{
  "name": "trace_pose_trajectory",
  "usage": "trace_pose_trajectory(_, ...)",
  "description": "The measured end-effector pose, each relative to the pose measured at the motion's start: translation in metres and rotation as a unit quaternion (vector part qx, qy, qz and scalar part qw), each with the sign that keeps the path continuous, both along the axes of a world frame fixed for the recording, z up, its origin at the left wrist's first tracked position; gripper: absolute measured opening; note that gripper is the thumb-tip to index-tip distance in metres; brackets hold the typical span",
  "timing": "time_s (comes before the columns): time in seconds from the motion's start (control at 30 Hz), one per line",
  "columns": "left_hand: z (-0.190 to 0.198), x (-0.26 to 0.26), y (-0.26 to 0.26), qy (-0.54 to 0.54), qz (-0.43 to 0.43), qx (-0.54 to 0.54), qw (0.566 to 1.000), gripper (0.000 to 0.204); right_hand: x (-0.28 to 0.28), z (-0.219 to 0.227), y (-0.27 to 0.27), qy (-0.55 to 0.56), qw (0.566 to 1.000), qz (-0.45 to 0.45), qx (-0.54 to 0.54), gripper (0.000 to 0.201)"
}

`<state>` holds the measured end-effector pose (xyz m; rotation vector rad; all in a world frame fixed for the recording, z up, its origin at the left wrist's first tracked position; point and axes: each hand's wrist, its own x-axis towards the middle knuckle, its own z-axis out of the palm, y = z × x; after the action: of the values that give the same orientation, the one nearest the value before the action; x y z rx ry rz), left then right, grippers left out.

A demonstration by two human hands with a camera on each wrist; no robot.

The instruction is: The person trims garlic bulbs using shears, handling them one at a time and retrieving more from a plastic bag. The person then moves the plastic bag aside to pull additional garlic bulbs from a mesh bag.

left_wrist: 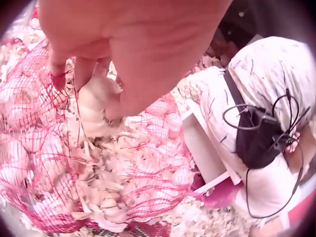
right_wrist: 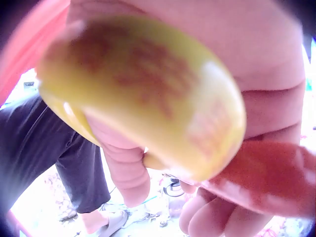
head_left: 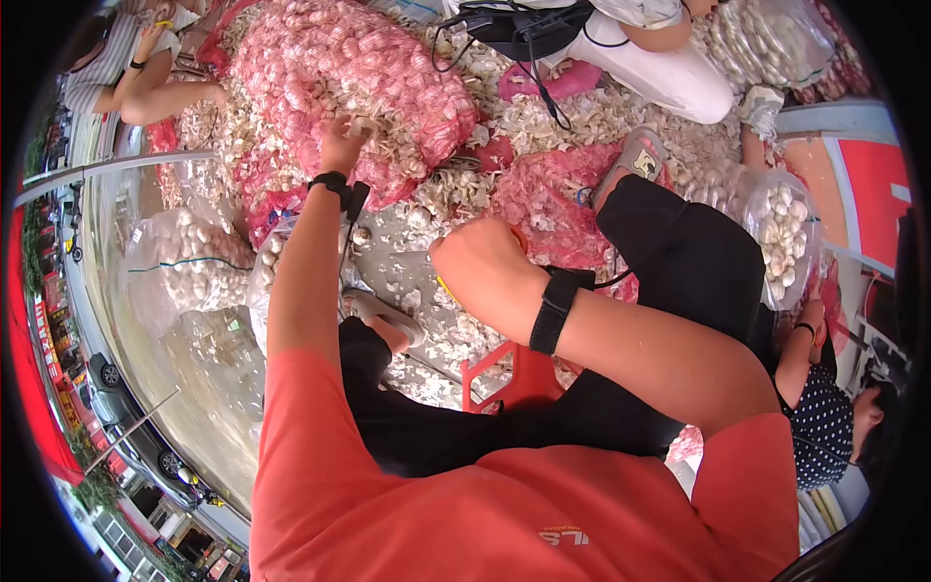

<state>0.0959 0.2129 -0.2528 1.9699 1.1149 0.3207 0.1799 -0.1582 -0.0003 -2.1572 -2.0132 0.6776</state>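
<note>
A big red mesh sack (head_left: 349, 68) full of garlic lies on the ground ahead of me. My left hand (head_left: 357, 126) reaches into its torn side, and in the left wrist view its fingers (left_wrist: 64, 74) pinch a pale garlic bulb (left_wrist: 98, 111) among the red netting (left_wrist: 39, 163). My right hand (head_left: 475, 257) is held closer to my body, curled round a smooth yellow handle (right_wrist: 143, 98) that fills the right wrist view. Only a sliver of that yellow handle (head_left: 442, 287) shows under the fist in the head view. What the handle belongs to is hidden.
Garlic skins (head_left: 427, 194) litter the floor. Clear bags of peeled garlic (head_left: 194, 262) (head_left: 786, 233) stand left and right. A red stool (head_left: 504, 373) is under my legs. A person in white (head_left: 659, 58) sits opposite, and another in a dotted top (head_left: 824, 427) sits at my right.
</note>
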Motion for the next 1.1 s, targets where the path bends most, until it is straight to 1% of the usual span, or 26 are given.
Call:
trace_pose_trajectory(0.03, 0.018, 0.002, -0.007, 0.001, -0.004, 0.002, 1.0, 0.063, -0.001, 0.001, 0.001, -0.004, 1.0, 0.012, -0.005, 0.007)
trace_pose_trajectory(0.07, 0.038, 0.004, -0.011, -0.001, 0.04, -0.058, 0.997, 0.062, 0.0, 0.003, 0.002, -0.004, 1.0, 0.011, -0.002, 0.007)
trace_pose_trajectory(0.13, 0.08, 0.008, -0.021, -0.015, 0.12, -0.195, 0.973, 0.062, 0.001, 0.01, 0.006, -0.01, 0.997, 0.024, -0.068, 0.006)
trace_pose_trajectory(0.17, 0.083, 0.005, -0.019, -0.016, 0.12, -0.192, 0.974, 0.062, 0.002, 0.013, 0.006, -0.011, 0.998, 0.024, -0.065, 0.006)
trace_pose_trajectory(0.2, 0.087, 0.001, -0.016, -0.098, 0.103, -0.297, 0.944, 0.061, 0.004, 0.017, 0.006, -0.012, 0.999, 0.022, -0.046, 0.006)
trace_pose_trajectory(0.23, 0.092, -0.001, -0.013, -0.18, 0.083, -0.394, 0.897, 0.06, 0.007, 0.02, 0.008, -0.013, 0.999, 0.02, -0.025, 0.007)
trace_pose_trajectory(0.27, 0.098, -0.007, -0.009, -0.198, 0.043, -0.421, 0.884, 0.054, 0.01, 0.02, 0.011, -0.016, 0.999, 0.021, -0.02, 0.007)
trace_pose_trajectory(0.3, 0.112, -0.01, -0.014, -0.201, 0.043, -0.415, 0.886, 0.054, 0.014, 0.015, 0.015, -0.006, 1.0, -0.002, 0.006, 0.007)
trace_pose_trajectory(0.37, 0.138, -0.021, -0.021, -0.274, 0.071, -0.454, 0.845, 0.05, 0.022, 0.019, 0.022, 0.005, 0.999, -0.02, 0.04, 0.007)
trace_pose_trajectory(0.43, 0.173, -0.034, -0.039, -0.287, 0.058, -0.444, 0.847, 0.05, 0.034, 0.034, 0.024, 0.045, 0.987, -0.101, 0.116, 0.011)
trace_pose_trajectory(0.47, 0.195, -0.041, -0.055, -0.273, 0.054, -0.438, 0.855, 0.051, 0.04, 0.041, 0.026, 0.06, 0.981, -0.123, 0.135, 0.019)
trace_pose_trajectory(0.5, 0.217, -0.047, -0.072, -0.26, 0.049, -0.432, 0.862, 0.051, 0.041, 0.045, 0.028, 0.062, 0.981, -0.121, 0.141, 0.019)
trace_pose_trajectory(0.57, 0.252, -0.062, -0.104, -0.281, 0.038, -0.438, 0.853, 0.053, 0.042, 0.053, 0.034, 0.154, 0.948, -0.204, 0.189, 0.024)
trace_pose_trajectory(0.6, 0.265, -0.069, -0.121, -0.299, 0.04, -0.447, 0.842, 0.053, 0.043, 0.058, 0.037, 0.193, 0.941, -0.225, 0.164, 0.034)
trace_pose_trajectory(0.63, 0.272, -0.078, -0.139, -0.317, 0.043, -0.457, 0.83, 0.054, 0.041, 0.053, 0.042, 0.196, 0.941, -0.221, 0.165, 0.034)
trace_pose_trajectory(0.67, 0.273, -0.088, -0.154, -0.369, 0.029, -0.473, 0.8, 0.054, 0.039, 0.043, 0.046, 0.31, 0.904, -0.242, 0.17, 0.037)
trace_pose_trajectory(0.7, 0.282, -0.091, -0.176, -0.389, 0.039, -0.486, 0.781, 0.054, 0.036, 0.036, 0.049, 0.417, 0.855, -0.257, 0.17, 0.04)
trace_pose_trajectory(0.73, 0.284, -0.097, -0.19, -0.407, 0.035, -0.499, 0.764, 0.053, 0.031, 0.035, 0.048, 0.506, 0.81, -0.261, 0.137, 0.042)
trace_pose_trajectory(0.77, 0.283, -0.101, -0.202, -0.424, 0.029, -0.514, 0.745, 0.052, 0.024, 0.033, 0.045, 0.501, 0.816, -0.258, 0.132, 0.042)
trace_pose_trajectory(0.8, 0.283, -0.102, -0.213, -0.43, 0.03, -0.517, 0.739, 0.052, 0.017, 0.028, 0.043, 0.576, 0.76, -0.279, 0.115, 0.038)
trace_pose_trajectory(0.87, 0.283, -0.105, -0.23, -0.432, 0.026, -0.564, 0.703, 0.051, 0.003, 0.028, 0.038, 0.686, 0.645, -0.324, 0.09, 0.03)
trace_pose_trajectory(0.9, 0.279, -0.105, -0.234, -0.437, 0.032, -0.569, 0.695, 0.051, 0.004, 0.025, 0.037, 0.681, 0.65, -0.327, 0.08, 0.03)
trace_pose_trajectory(0.97, 0.271, -0.104, -0.239, -0.41, -0.01, -0.569, 0.713, 0.051, 0.009, 0.014, 0.035, 0.719, 0.627, -0.3, 0.013, 0.035)
trace_pose_trajectory(1.0, 0.269, -0.102, -0.243, -0.368, -0.016, -0.511, 0.777, 0.049, 0.006, 0.019, 0.032, 0.717, 0.623, -0.313, 0.025, 0.041)
trace_pose_trajectory(1.03, 0.264, -0.1, -0.243, -0.37, -0.014, -0.515, 0.773, 0.049, 0.006, 0.012, 0.033, 0.713, 0.625, -0.316, 0.02, 0.041)
trace_pose_trajectory(1.1, 0.256, -0.097, -0.239, -0.269, -0.036, -0.468, 0.841, 0.047, 0.01, 0.001, 0.036, 0.68, 0.668, -0.301, 0.016, 0.045)
